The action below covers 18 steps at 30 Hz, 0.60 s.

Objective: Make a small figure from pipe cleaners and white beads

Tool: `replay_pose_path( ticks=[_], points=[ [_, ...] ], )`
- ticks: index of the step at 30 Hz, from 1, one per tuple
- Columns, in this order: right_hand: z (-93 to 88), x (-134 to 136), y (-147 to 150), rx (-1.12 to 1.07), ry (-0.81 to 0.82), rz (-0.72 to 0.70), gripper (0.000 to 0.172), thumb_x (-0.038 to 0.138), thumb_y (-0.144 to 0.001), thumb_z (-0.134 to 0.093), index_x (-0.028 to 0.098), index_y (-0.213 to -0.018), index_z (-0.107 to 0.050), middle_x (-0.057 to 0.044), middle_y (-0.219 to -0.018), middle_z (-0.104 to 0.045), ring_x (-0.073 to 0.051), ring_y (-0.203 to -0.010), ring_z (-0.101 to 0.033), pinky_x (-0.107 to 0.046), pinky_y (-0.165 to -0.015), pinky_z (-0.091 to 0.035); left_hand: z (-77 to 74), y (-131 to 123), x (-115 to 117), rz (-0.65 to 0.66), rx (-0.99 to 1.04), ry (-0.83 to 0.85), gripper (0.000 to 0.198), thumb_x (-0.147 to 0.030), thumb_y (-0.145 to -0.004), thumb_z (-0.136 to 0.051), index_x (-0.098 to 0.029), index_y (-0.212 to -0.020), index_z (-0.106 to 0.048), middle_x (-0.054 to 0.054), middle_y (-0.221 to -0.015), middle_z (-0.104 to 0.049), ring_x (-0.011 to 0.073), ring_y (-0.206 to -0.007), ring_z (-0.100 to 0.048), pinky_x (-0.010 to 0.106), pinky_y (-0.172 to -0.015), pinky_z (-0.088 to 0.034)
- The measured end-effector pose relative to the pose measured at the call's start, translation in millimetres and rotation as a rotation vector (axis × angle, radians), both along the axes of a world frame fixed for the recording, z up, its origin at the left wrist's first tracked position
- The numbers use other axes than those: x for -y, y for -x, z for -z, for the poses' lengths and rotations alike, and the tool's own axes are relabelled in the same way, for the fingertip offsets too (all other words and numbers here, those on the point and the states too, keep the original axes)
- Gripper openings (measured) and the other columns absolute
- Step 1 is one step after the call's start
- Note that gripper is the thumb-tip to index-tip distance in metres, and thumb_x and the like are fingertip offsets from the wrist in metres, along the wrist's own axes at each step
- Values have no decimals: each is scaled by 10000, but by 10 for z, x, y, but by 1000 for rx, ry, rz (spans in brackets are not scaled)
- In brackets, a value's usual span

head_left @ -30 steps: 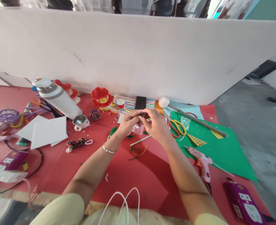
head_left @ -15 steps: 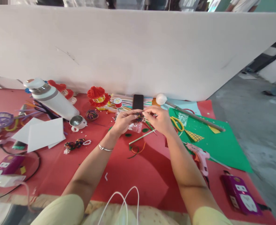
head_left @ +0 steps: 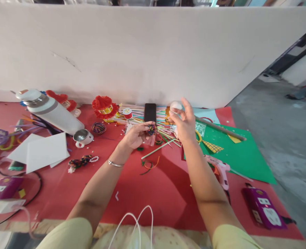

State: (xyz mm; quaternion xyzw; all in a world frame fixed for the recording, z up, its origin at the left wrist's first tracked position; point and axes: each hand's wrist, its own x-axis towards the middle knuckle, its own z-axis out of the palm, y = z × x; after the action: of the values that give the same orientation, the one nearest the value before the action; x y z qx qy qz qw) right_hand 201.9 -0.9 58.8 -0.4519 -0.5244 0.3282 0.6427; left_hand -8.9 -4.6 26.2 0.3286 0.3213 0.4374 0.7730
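Note:
A small bunch of dark multicoloured yarn [head_left: 151,130] is pinched between the thumb and fingers of my left hand [head_left: 136,135], above the red table. My right hand [head_left: 184,124] is raised to its right, index finger pointing up and thumb close to another finger. A thin dark strand leads from the bunch toward my right hand, which appears to pinch it; the exact grip is blurred. Below lie a pale green stick [head_left: 155,151] and loose orange and green yarn ends [head_left: 150,167]. A ball of the same multicoloured yarn [head_left: 99,128] rests to the left.
A black phone [head_left: 150,112], a red thread spool [head_left: 127,113] and pale straws lie at the back. On the left are a white bottle [head_left: 54,112], a steel cup [head_left: 82,137] and white cards [head_left: 47,152]. A pink glue gun [head_left: 220,169] and green sheet [head_left: 246,155] lie right.
My right hand has moved away from my left, up and to the right, its index finger now lifted. My left hand keeps its hold on the yarn bunch. The view has shifted slightly.

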Motion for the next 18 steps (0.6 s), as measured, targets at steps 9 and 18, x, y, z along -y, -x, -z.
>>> replay_pose_path(
  ticks=[9,18],
  points=[
    [-48,232,227,878,-234,-94,136,302,-969,-676,245,-937,-795,-58,-951,-742,-224,-952,-671,-380,-885,-528,66,-218,98,-101,-103,-199,146,-252,-694,-823,-139,-781,-791,8,-666,-657,83,-518,-560,208,-499,-457],
    [-105,555,468,967,-559,-308,216,190,-1048,-492,255,-1033,-697,-33,-1070,-774,-175,-985,-717,-288,-806,-534,33,-167,103,-306,-159,-323,388,-296,-730,-835,-171,-1097,-819,57,-909,-778,160,-769,-671,262,-687,-523]
  ],
)
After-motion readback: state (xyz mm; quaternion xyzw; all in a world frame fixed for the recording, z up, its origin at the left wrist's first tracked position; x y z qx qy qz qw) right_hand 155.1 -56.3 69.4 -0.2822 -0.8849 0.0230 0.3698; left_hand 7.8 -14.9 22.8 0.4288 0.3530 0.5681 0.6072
